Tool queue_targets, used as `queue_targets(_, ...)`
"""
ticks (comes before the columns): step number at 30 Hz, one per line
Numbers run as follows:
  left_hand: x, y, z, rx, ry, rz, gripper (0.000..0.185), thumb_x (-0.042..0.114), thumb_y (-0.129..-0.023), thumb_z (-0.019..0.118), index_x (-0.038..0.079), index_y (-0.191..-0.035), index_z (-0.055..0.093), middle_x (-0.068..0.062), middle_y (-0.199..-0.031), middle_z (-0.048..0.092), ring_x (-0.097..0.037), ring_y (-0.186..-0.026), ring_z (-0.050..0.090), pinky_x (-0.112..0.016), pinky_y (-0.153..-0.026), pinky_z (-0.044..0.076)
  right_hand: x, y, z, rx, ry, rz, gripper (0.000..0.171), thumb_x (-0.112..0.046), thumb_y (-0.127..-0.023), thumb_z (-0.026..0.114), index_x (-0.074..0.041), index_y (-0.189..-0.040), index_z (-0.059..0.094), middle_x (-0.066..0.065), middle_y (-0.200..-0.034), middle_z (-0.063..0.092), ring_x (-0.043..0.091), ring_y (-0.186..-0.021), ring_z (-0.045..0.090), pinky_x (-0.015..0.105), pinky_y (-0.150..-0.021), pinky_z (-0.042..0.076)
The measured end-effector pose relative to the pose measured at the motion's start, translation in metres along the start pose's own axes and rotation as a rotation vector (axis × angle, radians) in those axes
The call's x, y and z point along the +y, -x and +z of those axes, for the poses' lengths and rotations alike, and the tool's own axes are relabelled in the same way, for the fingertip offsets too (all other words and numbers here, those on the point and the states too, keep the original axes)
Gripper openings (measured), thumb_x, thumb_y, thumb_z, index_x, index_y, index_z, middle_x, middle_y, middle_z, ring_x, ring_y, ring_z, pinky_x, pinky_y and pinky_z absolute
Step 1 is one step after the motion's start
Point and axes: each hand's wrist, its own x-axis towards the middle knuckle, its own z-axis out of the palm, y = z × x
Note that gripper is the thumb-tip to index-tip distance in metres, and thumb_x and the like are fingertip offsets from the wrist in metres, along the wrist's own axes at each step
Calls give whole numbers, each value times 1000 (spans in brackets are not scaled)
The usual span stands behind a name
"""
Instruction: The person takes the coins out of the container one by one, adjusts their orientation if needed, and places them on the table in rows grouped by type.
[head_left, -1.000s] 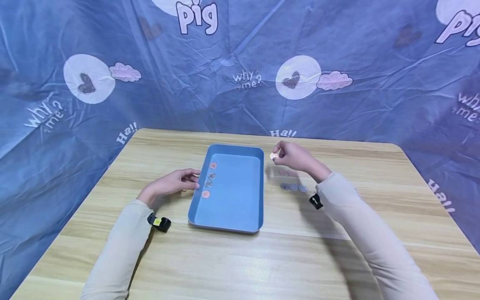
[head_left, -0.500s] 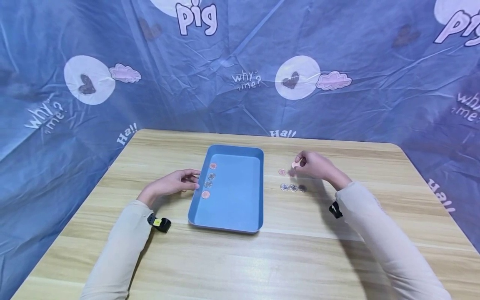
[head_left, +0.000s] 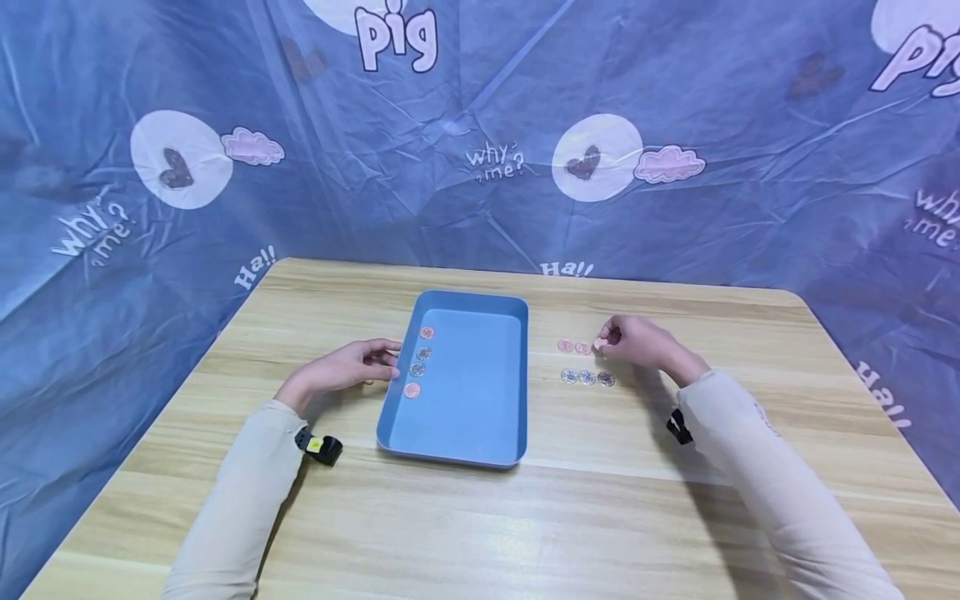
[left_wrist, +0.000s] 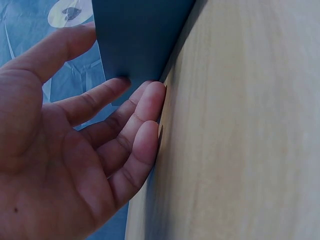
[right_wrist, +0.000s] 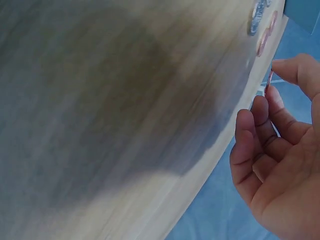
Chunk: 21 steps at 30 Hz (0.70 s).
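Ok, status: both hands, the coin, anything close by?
Left hand touching blue tray's left side. Right hand pinching reddish coin, beside two flat reddish coins. Three silver coins close by, nearer the wearer.

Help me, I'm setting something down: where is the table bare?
Free: the pale wooden table between the beige fabric sleeves, nearer than the blue rectangular tray, and outside the right sleeve. Crowded: right of the tray: pink round discs, silver round discs, the right hand.
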Motion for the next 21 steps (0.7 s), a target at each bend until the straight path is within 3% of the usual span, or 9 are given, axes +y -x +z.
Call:
queue_targets(12,0,-1,0,0,16,1,65,27,-95,61,-2,-146,34,-22,-129,56,-26,-111,57,-31,-83,47,3,-8,4,-39,48,-18,24,-20,-86,66,-1,-100,61,10,-92,64,21,-86,59,43,-85,48)
queue_targets(21,0,0,0,0,5,7,65,27,-95,61,-2,-146,34,-21,-129,56,-28,-115,56,-31,-87,46,3,-8,7,-53,2,-23,24,-16,-85,66,2,-100,61,13,-93,64,22,-86,59,43,-87,48)
